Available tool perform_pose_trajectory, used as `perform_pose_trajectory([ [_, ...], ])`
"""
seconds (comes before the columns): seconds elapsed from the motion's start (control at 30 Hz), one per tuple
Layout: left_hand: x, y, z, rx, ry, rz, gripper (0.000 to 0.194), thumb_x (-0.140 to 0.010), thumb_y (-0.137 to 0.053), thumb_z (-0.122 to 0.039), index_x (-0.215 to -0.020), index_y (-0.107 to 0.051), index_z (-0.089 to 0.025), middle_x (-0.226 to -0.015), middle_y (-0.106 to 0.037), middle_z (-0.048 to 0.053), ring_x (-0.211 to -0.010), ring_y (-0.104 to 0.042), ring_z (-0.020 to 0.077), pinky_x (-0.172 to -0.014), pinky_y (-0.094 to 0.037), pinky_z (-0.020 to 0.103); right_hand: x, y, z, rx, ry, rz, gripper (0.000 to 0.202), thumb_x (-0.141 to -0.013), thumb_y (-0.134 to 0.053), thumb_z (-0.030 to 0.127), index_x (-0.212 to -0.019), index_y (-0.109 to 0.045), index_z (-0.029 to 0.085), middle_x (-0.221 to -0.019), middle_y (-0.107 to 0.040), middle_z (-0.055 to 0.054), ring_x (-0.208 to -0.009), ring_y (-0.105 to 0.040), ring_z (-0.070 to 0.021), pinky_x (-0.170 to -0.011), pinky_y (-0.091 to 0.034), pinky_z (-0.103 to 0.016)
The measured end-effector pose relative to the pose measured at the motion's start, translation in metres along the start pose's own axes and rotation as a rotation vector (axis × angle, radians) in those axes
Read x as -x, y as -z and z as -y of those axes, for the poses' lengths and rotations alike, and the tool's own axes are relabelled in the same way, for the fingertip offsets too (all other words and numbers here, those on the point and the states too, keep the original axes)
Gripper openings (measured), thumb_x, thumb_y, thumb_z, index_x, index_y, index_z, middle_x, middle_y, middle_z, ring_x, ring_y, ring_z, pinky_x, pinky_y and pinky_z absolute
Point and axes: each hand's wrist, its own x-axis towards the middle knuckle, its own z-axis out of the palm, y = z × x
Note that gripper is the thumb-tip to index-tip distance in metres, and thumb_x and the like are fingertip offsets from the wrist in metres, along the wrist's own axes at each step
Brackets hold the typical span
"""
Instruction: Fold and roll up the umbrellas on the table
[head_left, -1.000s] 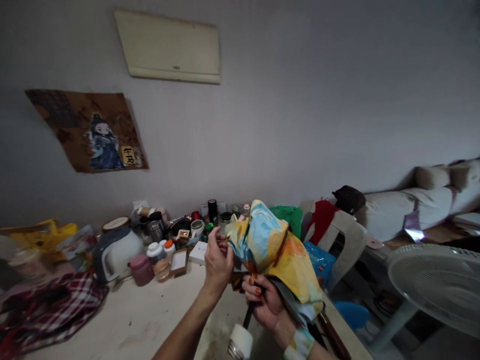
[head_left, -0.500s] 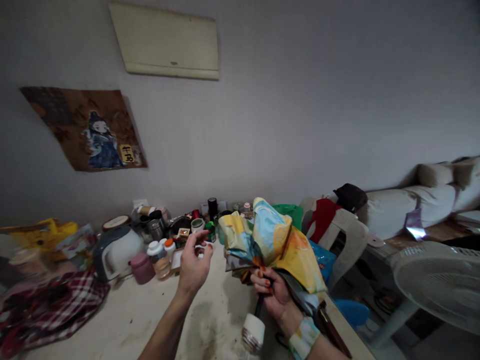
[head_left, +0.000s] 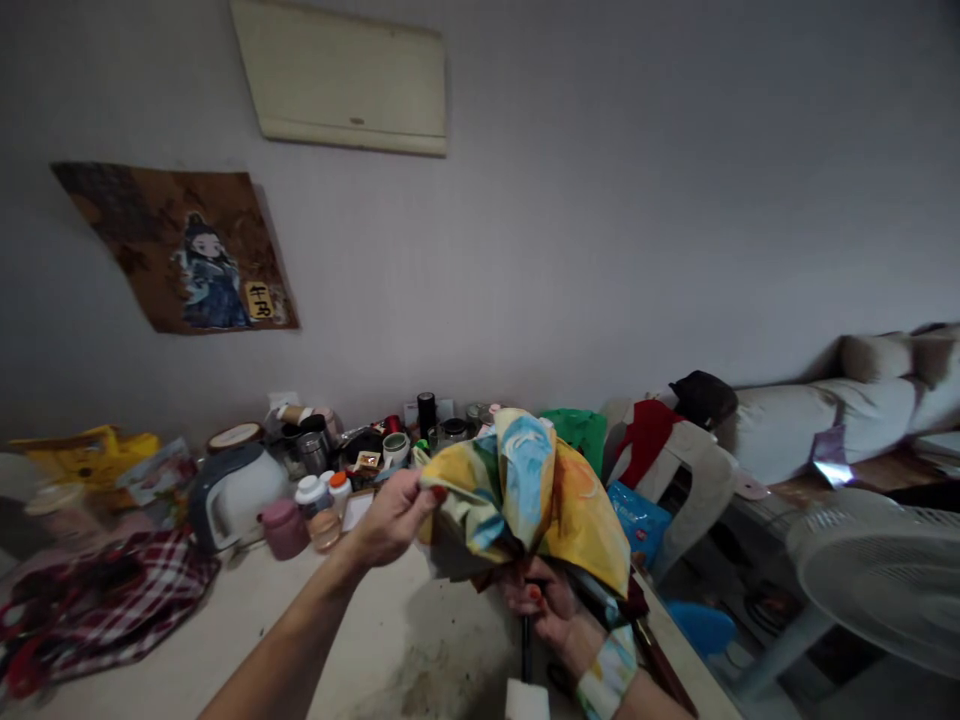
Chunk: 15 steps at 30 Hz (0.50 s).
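Umbrella [head_left: 529, 490] business going on here, one of those folding ones with a yellow, blue and orange canopy all bunched up, held in the air over the near right part of the bench [head_left: 247, 630]. Right hand [head_left: 547, 612] sits underneath the fabric, fingers wrapped tight around the black shaft, nails painted red, with the canopy draping over the top of it so half the hand is hidden. Pale handle end [head_left: 526, 700] pokes out straight below that hand at the bottom edge of the view. Left hand [head_left: 390, 520] is off to the left side of the umbrella, thumb and fingers pinched shut on the edge of the fabric, pulling that corner out sideways. So the umbrella is basically between the two hands, one below and one at its left edge.

Back of the bench is packed with stuff: a white kettle [head_left: 234, 492], a pink jar [head_left: 283, 528] just beside it, little bottles and cups. Plaid cloth [head_left: 97, 605] lies at the left. Chair [head_left: 690, 480] with clothes on it stands behind the umbrella, and a white fan [head_left: 877, 580] is on the far right.
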Motion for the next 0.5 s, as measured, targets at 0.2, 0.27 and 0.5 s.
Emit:
perform_pose_trajectory([
  [0.2, -0.009, 0.005, 0.005, 0.248, 0.285, 0.102, 0.065, -0.073, -0.060, -0.070, -0.105, -0.060, -0.014, -0.088, -0.064, 0.007, -0.077, -0.058, 0.0198, -0.068, -0.049, 0.030, -0.002, 0.000, 0.002, -0.050, 0.034, -0.040, 0.039, -0.058, -0.081, 0.024, -0.057, -0.043, 0.014, -0.054, -0.024, 0.009, -0.047, -0.007, -0.0008, -0.039, -0.013, -0.007],
  [0.27, -0.013, 0.004, -0.002, 0.068, 0.306, 0.250, 0.061, -0.060, -0.078, -0.057, -0.099, -0.061, -0.013, -0.087, -0.063, 0.005, -0.079, -0.057, 0.0202, -0.069, -0.048, 0.028, -0.004, 0.000, 0.001, -0.052, 0.044, -0.067, 0.035, -0.058, -0.081, 0.022, -0.060, -0.047, 0.014, -0.054, -0.024, 0.009, -0.047, -0.009, -0.0009, -0.039, -0.013, -0.007],
  [0.5, -0.025, 0.001, -0.029, 0.009, 0.022, 0.536, 0.015, -0.077, -0.067, -0.028, -0.078, -0.062, -0.014, -0.081, -0.060, 0.002, -0.073, -0.053, 0.0140, -0.068, -0.044, 0.021, -0.006, -0.012, -0.004, -0.005, 0.001, -0.162, 0.026, -0.053, -0.080, 0.015, -0.064, -0.056, 0.015, -0.057, -0.035, 0.005, -0.051, -0.016, -0.0039, -0.040, -0.012, -0.014],
])
